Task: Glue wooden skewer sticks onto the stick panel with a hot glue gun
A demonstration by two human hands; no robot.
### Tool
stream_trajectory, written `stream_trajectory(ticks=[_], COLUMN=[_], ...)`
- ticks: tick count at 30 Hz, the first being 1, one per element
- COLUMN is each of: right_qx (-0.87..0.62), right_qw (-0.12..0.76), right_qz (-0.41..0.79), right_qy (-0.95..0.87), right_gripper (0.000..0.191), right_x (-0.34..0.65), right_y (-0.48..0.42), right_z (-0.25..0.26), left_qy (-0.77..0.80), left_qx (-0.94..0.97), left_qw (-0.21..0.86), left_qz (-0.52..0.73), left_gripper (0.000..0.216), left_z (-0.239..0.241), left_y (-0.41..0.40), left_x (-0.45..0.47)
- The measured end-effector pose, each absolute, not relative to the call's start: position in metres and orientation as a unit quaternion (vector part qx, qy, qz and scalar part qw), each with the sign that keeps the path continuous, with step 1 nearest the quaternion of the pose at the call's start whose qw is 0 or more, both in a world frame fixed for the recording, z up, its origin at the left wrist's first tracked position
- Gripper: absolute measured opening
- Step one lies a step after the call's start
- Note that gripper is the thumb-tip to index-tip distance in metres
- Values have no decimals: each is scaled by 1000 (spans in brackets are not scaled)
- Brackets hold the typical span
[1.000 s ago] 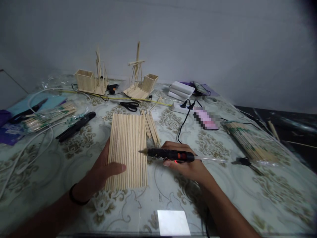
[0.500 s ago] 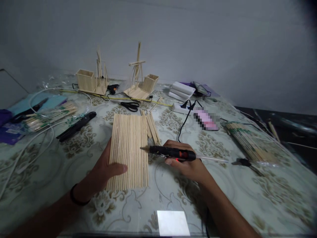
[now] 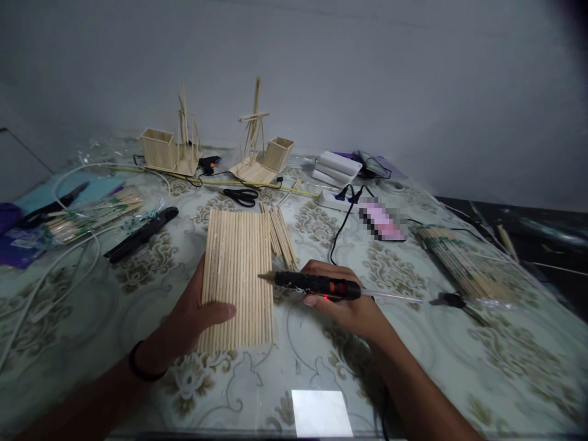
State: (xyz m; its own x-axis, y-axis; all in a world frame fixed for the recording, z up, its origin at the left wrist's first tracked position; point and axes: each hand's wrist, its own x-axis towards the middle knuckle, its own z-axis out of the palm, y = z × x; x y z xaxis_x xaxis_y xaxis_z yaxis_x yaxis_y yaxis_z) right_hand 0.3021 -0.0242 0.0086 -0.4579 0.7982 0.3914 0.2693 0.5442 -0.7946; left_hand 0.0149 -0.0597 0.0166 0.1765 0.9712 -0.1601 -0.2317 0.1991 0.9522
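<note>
My left hand [image 3: 204, 309] grips a panel of wooden sticks [image 3: 236, 275] laid side by side, its thumb across the front face and its other fingers hidden behind. In my right hand [image 3: 342, 300] is a black hot glue gun [image 3: 316, 285] with a red light glowing and a clear glue stick [image 3: 392, 296] jutting from its rear. The gun's nozzle points left over the panel's face; whether it touches the wood I cannot tell. Several loose sticks [image 3: 281, 236] lie just behind the panel's right edge.
Two stick models with boxes [image 3: 158, 150] [image 3: 278, 154] stand at the back. Black scissors [image 3: 241, 196], a black cutter-like tool [image 3: 142, 234] and a power strip [image 3: 337, 199] lie nearer. At right are a pink phone-shaped item [image 3: 383, 220], bagged sticks [image 3: 463, 263] and pliers-like tool [image 3: 454, 301].
The glue gun and my right hand have shifted very slightly left. The panel in my left hand has barely moved left too.
</note>
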Motion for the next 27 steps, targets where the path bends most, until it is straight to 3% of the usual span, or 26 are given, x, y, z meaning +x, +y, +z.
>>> stream_trajectory(ticks=[3,16,27], right_qx=[-347,-345,-346], right_qw=[394,396,384], right_qz=[332,342,355], right_qy=[-783,-779,-779], right_gripper=[32,32,34], right_x=[303,306,306], right_y=[-25,-25,-25], right_z=[7,2,7], left_qy=[428,455,450], left_qx=[420,429,432], left_qw=[644,640,644], left_qz=[474,445,443], left_gripper=[65,84,80], left_z=[16,11,11], left_y=[-60,-60,-58], left_x=[16,13,12])
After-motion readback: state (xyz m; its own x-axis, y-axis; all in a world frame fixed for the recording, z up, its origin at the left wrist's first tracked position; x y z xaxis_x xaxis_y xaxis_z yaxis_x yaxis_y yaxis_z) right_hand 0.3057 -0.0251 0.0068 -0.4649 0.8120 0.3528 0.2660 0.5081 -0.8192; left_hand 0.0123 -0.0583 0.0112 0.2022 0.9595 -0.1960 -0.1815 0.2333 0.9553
